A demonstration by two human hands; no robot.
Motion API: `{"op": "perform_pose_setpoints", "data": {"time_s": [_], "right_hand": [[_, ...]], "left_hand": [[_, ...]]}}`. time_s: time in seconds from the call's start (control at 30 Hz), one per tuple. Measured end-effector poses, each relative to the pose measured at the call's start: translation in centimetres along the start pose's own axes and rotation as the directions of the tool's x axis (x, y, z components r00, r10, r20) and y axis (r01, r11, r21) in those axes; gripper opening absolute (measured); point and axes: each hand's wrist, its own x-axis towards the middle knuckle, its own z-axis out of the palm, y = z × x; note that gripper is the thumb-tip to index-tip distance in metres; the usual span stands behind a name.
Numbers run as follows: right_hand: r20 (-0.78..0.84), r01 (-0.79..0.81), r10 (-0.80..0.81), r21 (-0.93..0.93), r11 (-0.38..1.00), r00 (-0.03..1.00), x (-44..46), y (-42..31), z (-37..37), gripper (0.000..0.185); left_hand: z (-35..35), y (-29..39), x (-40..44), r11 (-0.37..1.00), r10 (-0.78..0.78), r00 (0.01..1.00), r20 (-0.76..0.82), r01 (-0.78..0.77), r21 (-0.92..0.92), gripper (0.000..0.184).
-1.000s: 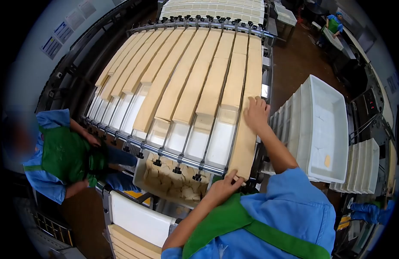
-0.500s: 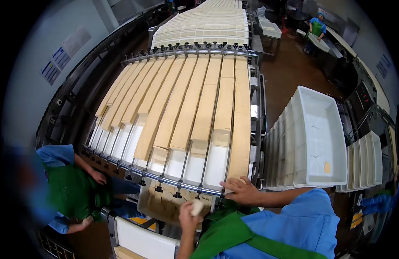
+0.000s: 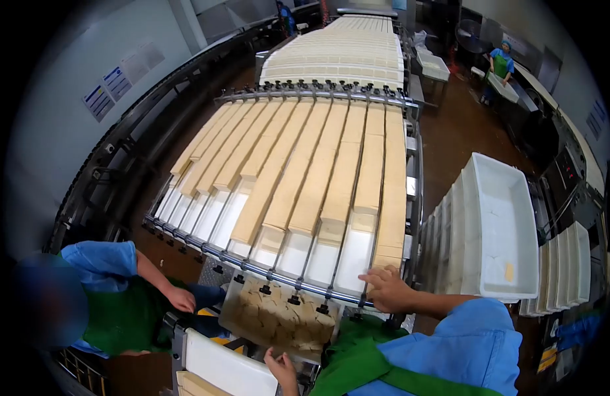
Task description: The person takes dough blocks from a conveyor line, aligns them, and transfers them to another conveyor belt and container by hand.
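Several long tan blocks point(image 3: 302, 175) lie side by side on a white belt point(image 3: 353, 259), with thin rods point(image 3: 314, 254) between them and their near ends stopping at uneven points. Our right hand point(image 3: 387, 290) is at the near end of the rightmost block point(image 3: 393, 198), palm down, fingers somewhat spread; we cannot tell whether it grips the block or only rests against it. Crosswise lines mark that block just beyond our fingers. Our left hand point(image 3: 283, 371) is open, its fingers bent and parted, near the close edge of a tub point(image 3: 230, 315) of broken tan pieces point(image 3: 285, 317). The tub sits below the metal bar point(image 3: 252, 266) that crosses the front of the belt. To our right we see a stack of white crates point(image 3: 503, 221), the front one tipped toward us with a small tan piece point(image 3: 509, 272) inside. At our left, a co-worker point(image 3: 123, 310) in a green apron extends one hand near the bar.
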Motion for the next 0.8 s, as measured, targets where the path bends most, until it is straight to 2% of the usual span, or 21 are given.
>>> {"op": "perform_pose_setpoints", "data": {"time_s": [0.03,0.07,0.13,0.17,0.23,0.27,0.33,0.37,0.4,0.43,0.47,0.53,0.57,0.6,0.63,0.67,0.73,0.77,0.8], "right_hand": [[-0.077,0.059,-0.052,0.090,0.994,0.996,0.8,-0.5,-0.2,0.014],[-0.076,0.072,-0.065,0.083,0.994,0.995,1.5,-1.0,0.2,0.014],[-0.079,0.142,-0.131,0.160,0.977,0.988,3.1,-2.2,1.9,0.020],[-0.166,0.218,-0.193,0.151,0.964,0.967,3.9,-3.0,2.7,0.023],[-0.100,0.259,-0.243,0.211,0.943,0.965,5.1,-4.6,4.5,0.022],[-0.041,0.276,-0.276,0.272,0.922,0.960,5.7,-5.4,5.4,0.021],[-0.032,0.338,-0.343,0.280,0.899,0.939,7.2,-7.7,6.0,0.017],[0.002,0.342,-0.361,0.314,0.886,0.932,7.7,-8.8,6.6,0.016],[0.038,0.344,-0.379,0.349,0.872,0.924,8.0,-9.9,7.2,0.015],[-0.005,0.344,-0.386,0.465,0.816,0.923,8.5,-11.0,7.9,0.013],[0.004,0.358,-0.408,0.475,0.804,0.913,9.0,-12.0,8.6,0.013],[0.040,0.348,-0.416,0.478,0.806,0.909,10.0,-14.9,9.1,0.014],[0.089,0.302,-0.381,0.457,0.837,0.921,10.4,-16.5,8.8,0.015],[0.122,0.332,-0.440,0.490,0.806,0.890,10.8,-17.7,9.0,0.015],[0.075,0.361,-0.444,0.472,0.804,0.893,11.2,-19.2,9.4,0.014],[0.030,0.389,-0.453,0.461,0.797,0.891,11.5,-21.0,9.9,0.015],[-0.103,0.568,-0.606,0.499,0.654,0.789,12.8,-23.8,10.1,0.017],[-0.041,0.555,-0.628,0.517,0.652,0.777,13.3,-25.6,9.6,0.014],[-0.054,0.594,-0.665,0.510,0.622,0.745,13.4,-27.0,9.5,0.013]], "left_hand": [[0.2,0.4,-0.5,0.999,0.016,0.998,-0.058,-0.019,-0.050,0.033],[0.1,0.0,-0.5,0.998,0.015,0.998,-0.069,-0.019,-0.058,0.033],[-0.4,-0.8,-1.2,0.997,-0.042,0.999,-0.002,0.042,-0.059,0.023],[-0.6,-0.5,-1.7,0.997,-0.052,0.998,-0.018,0.051,-0.066,0.023],[-1.1,2.2,-2.2,0.995,-0.014,0.993,-0.118,0.003,-0.099,0.012],[-1.4,1.6,-2.5,0.995,-0.027,0.989,-0.142,0.012,-0.103,0.012],[-2.3,-0.1,-3.2,0.973,-0.105,0.977,-0.188,0.062,-0.224,0.012],[-3.0,-0.8,-3.8,0.971,-0.118,0.971,-0.208,0.069,-0.227,0.012],[-3.8,-0.9,-4.5,0.979,-0.173,0.960,-0.222,0.143,-0.146,0.017],[-4.6,-1.1,-5.2,0.974,-0.228,0.944,-0.240,0.218,-0.067,0.022],[-5.3,-1.2,-5.8,0.970,-0.245,0.934,-0.261,0.234,-0.072,0.022],[-6.6,0.2,-7.0,0.979,-0.157,0.874,-0.459,0.076,-0.191,0.013],[-7.3,-1.1,-7.7,0.976,-0.178,0.836,-0.519,0.084,-0.199,0.014],[-8.2,-1.2,-8.5,0.970,-0.203,0.804,-0.559,0.087,-0.227,0.014],[-9.0,-0.8,-9.1,0.988,-0.152,0.764,-0.627,0.095,-0.123,0.013],[-9.8,-0.9,-9.8,0.974,-0.195,0.724,-0.662,0.065,-0.217,0.013],[-11.9,-1.5,-11.8,0.956,-0.293,0.650,-0.701,0.184,-0.229,0.016],[-12.5,-4.7,-12.9,0.983,-0.177,0.624,-0.761,0.146,-0.109,0.018],[-13.1,-3.7,-13.3,0.943,-0.328,0.526,-0.785,0.138,-0.301,0.019]]}}
